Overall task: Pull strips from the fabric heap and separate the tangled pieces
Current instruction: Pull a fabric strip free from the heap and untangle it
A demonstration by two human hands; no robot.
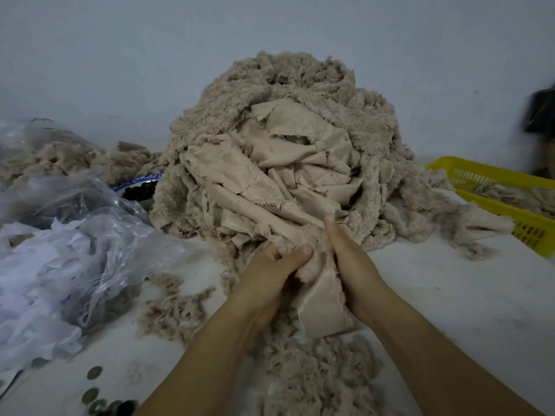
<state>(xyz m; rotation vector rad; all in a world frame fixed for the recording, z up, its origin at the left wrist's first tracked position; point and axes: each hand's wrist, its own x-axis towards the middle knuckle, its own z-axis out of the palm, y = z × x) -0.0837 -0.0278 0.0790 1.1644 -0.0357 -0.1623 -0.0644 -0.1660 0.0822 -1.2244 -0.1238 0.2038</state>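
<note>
Nearest us, loose tufts of beige fluff (315,379) lie scattered on the white table (450,310), and a few round dark metal discs (93,394) sit at its near left edge. Just beyond the fluff, both hands meet on a beige fabric strip (326,310). Its side facing us is smooth and woven, its frayed edges are fuzzy, and its free end lies over the tufts. The left hand (270,273) grips the strip's fuzzy upper part, fingers curled into the pile and thumb laid across the top. The right hand (353,265) pinches it just beside, thumb stretched straight up the cloth, fingers hidden behind. From there the strip runs into the big fabric heap (270,163), a rounded mound of tangled beige plush. Crumpled smooth backing shows at its middle and shaggy pile all around. To the left we see crinkled clear plastic bags (75,250) and, behind them, a blue-rimmed bowl (138,180) touching the heap. To the right stands a yellow plastic basket (510,181) holding more fluff, with plush strands trailing toward it.
</note>
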